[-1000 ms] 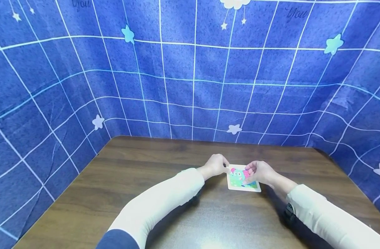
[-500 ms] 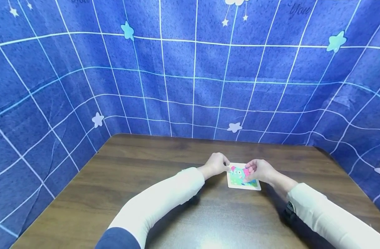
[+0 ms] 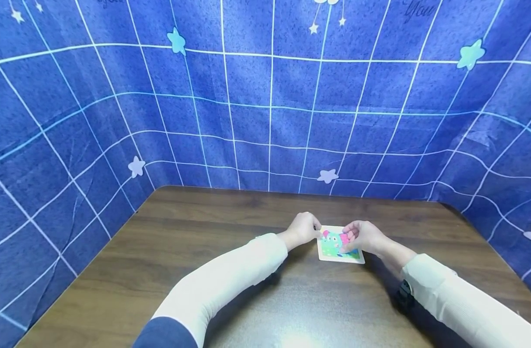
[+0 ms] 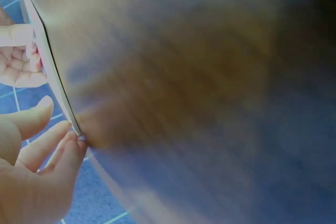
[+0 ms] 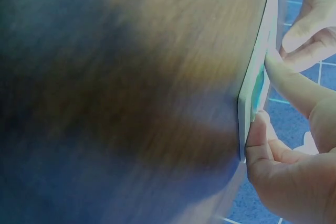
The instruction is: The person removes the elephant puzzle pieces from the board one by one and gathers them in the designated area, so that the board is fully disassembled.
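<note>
A square picture puzzle board (image 3: 328, 255) with a pale rim and a cartoon elephant-like figure lies flat on the table. My left hand (image 3: 302, 229) is at its left edge. In the left wrist view, the fingertips of my left hand (image 4: 44, 174) touch the board's edge (image 4: 55, 69), with the thumb held apart. Over the board's right part is my right hand (image 3: 366, 239). In the right wrist view, the thumb and fingers of my right hand (image 5: 294, 177) pinch a blue-green puzzle piece (image 5: 258, 90) at the board's face; the fingers partly hide it.
The brown wooden table (image 3: 204, 217) stretches around the board and ends at a blue curtain (image 3: 248, 121) with white grid lines and stars. A dark wrist device (image 3: 405, 291) sits under the right sleeve cuff.
The head view shifts slightly, so the scene sits a little higher in it. Both hands and the board keep nearly the same places relative to each other.
</note>
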{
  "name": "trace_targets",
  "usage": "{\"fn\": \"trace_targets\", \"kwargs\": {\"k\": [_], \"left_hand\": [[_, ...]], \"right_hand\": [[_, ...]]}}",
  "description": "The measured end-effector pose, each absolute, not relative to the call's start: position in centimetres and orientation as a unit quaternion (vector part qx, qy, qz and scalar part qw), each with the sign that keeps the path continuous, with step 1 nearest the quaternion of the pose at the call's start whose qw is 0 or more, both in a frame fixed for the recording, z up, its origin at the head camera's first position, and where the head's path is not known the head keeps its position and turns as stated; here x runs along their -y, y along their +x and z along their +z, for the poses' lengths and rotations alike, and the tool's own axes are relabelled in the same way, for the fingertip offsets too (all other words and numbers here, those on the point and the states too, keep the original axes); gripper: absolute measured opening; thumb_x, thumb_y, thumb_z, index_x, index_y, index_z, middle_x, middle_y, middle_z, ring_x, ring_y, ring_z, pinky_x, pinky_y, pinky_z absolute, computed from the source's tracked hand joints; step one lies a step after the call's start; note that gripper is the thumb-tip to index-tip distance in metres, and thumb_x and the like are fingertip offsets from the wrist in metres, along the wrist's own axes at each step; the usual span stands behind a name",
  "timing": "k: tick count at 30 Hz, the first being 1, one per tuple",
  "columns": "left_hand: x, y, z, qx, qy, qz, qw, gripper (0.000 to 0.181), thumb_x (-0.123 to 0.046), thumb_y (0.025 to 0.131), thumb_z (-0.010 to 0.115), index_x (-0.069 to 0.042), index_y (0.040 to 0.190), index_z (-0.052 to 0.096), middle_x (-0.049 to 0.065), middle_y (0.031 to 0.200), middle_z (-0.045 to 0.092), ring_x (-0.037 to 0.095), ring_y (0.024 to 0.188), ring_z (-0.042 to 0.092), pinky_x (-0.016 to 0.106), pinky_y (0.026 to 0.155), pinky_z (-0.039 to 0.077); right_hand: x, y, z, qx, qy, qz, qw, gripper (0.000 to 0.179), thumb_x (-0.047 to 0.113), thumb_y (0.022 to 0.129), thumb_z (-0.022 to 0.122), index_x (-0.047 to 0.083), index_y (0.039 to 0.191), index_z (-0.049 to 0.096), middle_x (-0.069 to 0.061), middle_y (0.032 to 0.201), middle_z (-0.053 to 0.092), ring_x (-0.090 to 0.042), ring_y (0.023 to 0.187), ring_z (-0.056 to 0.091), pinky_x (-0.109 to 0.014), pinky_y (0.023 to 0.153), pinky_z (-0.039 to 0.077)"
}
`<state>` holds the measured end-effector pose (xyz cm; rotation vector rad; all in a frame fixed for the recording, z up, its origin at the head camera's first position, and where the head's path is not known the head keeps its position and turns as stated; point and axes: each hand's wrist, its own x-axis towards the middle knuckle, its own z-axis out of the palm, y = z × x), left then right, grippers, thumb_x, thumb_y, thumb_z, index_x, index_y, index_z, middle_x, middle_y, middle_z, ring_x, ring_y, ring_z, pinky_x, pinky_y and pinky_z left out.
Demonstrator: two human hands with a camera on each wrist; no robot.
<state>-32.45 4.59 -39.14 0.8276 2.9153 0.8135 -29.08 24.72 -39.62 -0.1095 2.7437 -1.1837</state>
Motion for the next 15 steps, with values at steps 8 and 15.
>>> {"fn": "trace_targets", "kwargs": {"k": [8, 15], "left_hand": [[-5.19, -32.49, -38.84, -0.942, 0.229, 0.244, 0.010, 0.025, -0.013, 0.078, 0.080, -0.001, 0.099, 0.074, 0.007, 0.103, 0.074, 0.023, 0.105, 0.067, 0.026, 0.096, 0.052], [-5.47, -32.95, -38.93, -0.946, 0.228, 0.229, 0.011, 0.027, -0.015, 0.076, 0.082, -0.002, 0.098, 0.075, 0.005, 0.103, 0.074, 0.022, 0.106, 0.066, 0.025, 0.096, 0.052]], "right_hand": [[-24.66, -29.03, -39.72, -0.911, -0.049, -0.402, 0.073, 0.053, 0.006, 0.064, 0.087, -0.009, 0.107, 0.060, -0.012, 0.089, 0.060, -0.018, 0.081, 0.054, -0.022, 0.068, 0.047], [-24.72, -29.03, -39.76, -0.909, -0.048, -0.407, 0.072, 0.051, 0.003, 0.065, 0.086, -0.009, 0.107, 0.059, -0.011, 0.088, 0.059, -0.017, 0.079, 0.053, -0.022, 0.067, 0.047]]}}
